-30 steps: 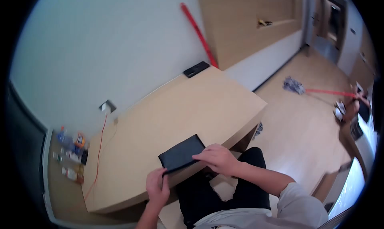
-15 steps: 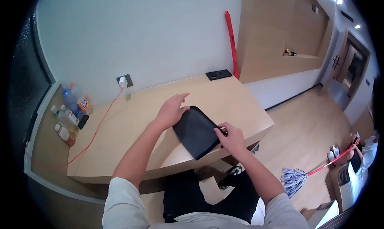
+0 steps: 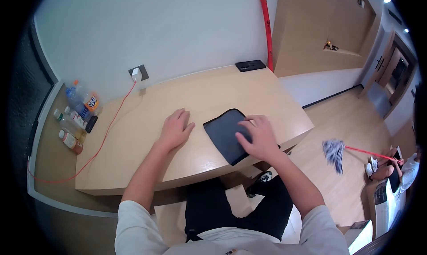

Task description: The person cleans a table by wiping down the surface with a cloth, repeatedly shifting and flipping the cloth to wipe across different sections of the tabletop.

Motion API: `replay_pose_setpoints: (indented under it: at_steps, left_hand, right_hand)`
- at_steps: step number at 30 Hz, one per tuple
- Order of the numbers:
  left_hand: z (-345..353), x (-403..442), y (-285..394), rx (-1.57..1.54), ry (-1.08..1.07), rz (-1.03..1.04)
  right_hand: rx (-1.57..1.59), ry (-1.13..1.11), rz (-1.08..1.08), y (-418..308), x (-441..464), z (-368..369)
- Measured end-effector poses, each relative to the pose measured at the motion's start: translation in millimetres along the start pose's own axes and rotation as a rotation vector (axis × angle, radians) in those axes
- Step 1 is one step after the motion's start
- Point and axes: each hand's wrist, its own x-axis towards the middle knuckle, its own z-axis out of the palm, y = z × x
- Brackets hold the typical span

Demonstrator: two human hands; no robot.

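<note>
A flat dark grey piece with a black border, perhaps a pouch (image 3: 224, 132), lies on the pale wooden desk (image 3: 204, 92) near its front edge. Over its right part is my right hand (image 3: 261, 139), slightly blurred, with thumb and fingers spread; whether the fingertips touch the surface I cannot tell. My left hand (image 3: 175, 131) rests on the desk to the left of the dark piece and apart from it. Its fingers are stretched out and hold nothing.
Several bottles (image 3: 71, 123) stand at the desk's left end. A red cable (image 3: 106, 137) runs from a white charger (image 3: 137, 74) in the wall. A black phone (image 3: 250, 66) lies at the back right. On the right, a seated person (image 3: 402, 172) holds a mop (image 3: 334, 152).
My left hand has let go of the dark piece and moved left onto the desk. The right hand has shifted from its edge to over it. The piece now lies flatter.
</note>
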Motion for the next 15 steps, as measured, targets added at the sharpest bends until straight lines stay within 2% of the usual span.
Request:
replay_pose_setpoints:
  at_steps: [2,5,7,10,15]
  left_hand:
    - [-4,-12,-16,0.050,0.017,-0.057]
    - [-17,-24,-52,0.147,0.024,-0.178]
    - [-32,-34,-83,0.223,-0.012,-0.289]
    - [-44,-56,-141,0.261,0.010,-0.431]
    - [-52,-61,-141,0.276,0.071,-0.534]
  right_hand:
    - [0.145,-0.094,-0.135,-3,11,35]
    - [-0.087,-0.260,-0.187,-7,9,58]
    - [-0.128,-0.337,-0.129,7,13,48]
    - [-0.257,-0.337,0.013,61,22,22]
    - [-0.420,-0.242,0.450,189,38,-15]
